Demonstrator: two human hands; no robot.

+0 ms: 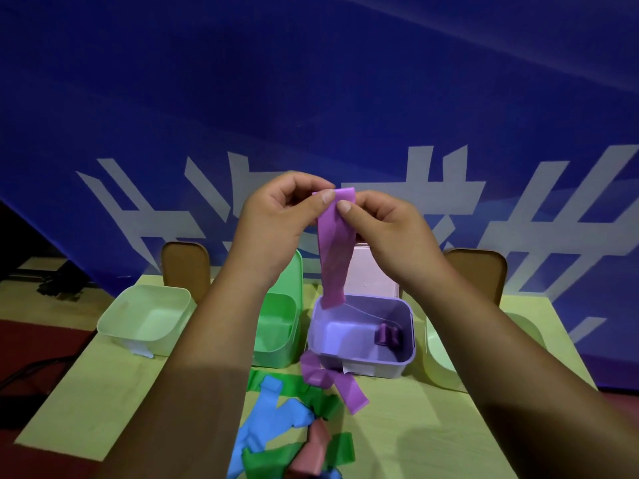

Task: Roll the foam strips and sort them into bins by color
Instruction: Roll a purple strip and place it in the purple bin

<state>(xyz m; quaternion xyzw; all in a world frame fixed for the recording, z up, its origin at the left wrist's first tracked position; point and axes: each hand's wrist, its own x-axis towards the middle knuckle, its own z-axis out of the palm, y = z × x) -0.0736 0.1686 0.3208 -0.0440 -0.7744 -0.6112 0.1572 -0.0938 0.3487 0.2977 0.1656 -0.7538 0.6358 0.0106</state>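
Above the purple bin (pixel 390 366): purple strip (pixel 334 247) hangs long axis vertical, bottom end by the bin's back rim.
Left hand (pixel 275 219): pinching the strip's top edge.
Right hand (pixel 383 229): pinching it too.
Room: hands well above the bins; loose strips (pixel 273 420) piled on the surface (pixel 86 392) up front.

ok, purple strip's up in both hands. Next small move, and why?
Probably curl the pinched top end over to start the roll. The left hand and right hand pinch the purple strip at its top edge; it hangs flat, unrolled, near the purple bin, which already holds a purple roll.
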